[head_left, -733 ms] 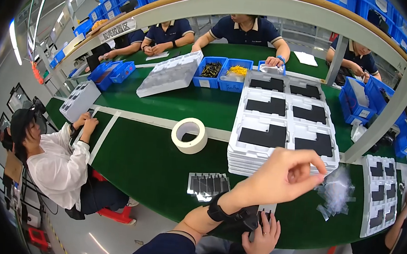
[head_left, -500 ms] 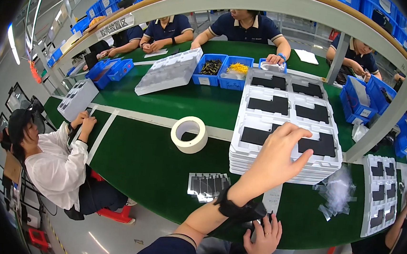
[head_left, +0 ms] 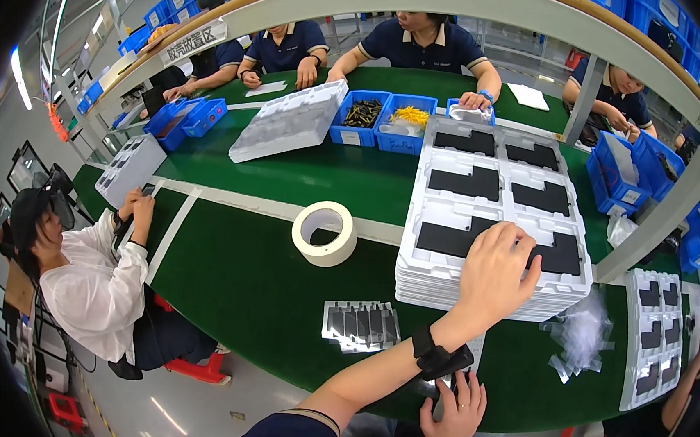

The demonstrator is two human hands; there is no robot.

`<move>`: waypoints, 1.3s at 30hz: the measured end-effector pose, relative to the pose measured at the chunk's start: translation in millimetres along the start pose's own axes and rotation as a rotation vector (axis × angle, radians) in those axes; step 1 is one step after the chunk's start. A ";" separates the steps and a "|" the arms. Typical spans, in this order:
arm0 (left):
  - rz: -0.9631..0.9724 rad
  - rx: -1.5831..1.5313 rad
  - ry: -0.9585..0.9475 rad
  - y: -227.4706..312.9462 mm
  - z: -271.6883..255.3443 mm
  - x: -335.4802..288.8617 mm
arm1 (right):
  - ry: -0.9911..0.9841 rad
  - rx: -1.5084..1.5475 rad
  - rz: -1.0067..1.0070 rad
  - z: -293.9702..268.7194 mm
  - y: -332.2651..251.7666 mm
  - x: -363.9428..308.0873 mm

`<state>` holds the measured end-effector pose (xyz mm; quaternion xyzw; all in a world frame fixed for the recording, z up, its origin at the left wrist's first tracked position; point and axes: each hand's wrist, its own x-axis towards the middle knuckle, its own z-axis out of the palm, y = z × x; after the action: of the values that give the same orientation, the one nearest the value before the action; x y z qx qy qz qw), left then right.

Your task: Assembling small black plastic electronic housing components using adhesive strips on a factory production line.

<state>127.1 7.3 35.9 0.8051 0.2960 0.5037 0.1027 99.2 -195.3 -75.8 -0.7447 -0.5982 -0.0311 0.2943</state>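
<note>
My left hand [head_left: 498, 271] is over the near right part of a tall stack of white plastic trays [head_left: 492, 295]. Its fingers are bent and closed around the edge of a black L-shaped flat piece [head_left: 565, 253] in the top tray; the fingertips are partly hidden. Similar black pieces fill the tray's other compartments. My right hand [head_left: 456, 416] lies at the table's near edge, fingers stretched and apart, beside a small shiny piece [head_left: 431, 387] partly hidden by the black band on my left wrist. Left of that wrist, a clear sheet with black strips [head_left: 360, 326] lies flat.
A roll of cream tape [head_left: 324, 233] stands left of the stack. Clear film pieces [head_left: 584, 331] are heaped at its right. Blue bins [head_left: 406, 132] and a tilted white tray [head_left: 287, 123] sit behind. A shelf frame [head_left: 654, 214] rises at right. Co-workers sit around the green table [head_left: 239, 263].
My left hand has moved slightly right and its spread fingers have curled down onto the black piece in the top tray. My right hand has stayed nearly in place.
</note>
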 end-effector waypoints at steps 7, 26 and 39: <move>0.065 -0.062 0.103 0.3 4.0 -0.7 | 0.004 0.050 0.027 -2.8 -4.2 0.9; 0.058 -0.107 0.112 -0.9 2.8 1.7 | -0.351 0.160 -0.261 -71.9 20.0 88.1; 0.035 -0.104 0.075 2.1 2.9 1.2 | -0.169 0.263 -0.025 -48.0 22.4 86.1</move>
<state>130.7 6.6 36.4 0.7844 0.2589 0.5498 0.1243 158.6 -145.5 -10.9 -0.6922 -0.6290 0.1067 0.3374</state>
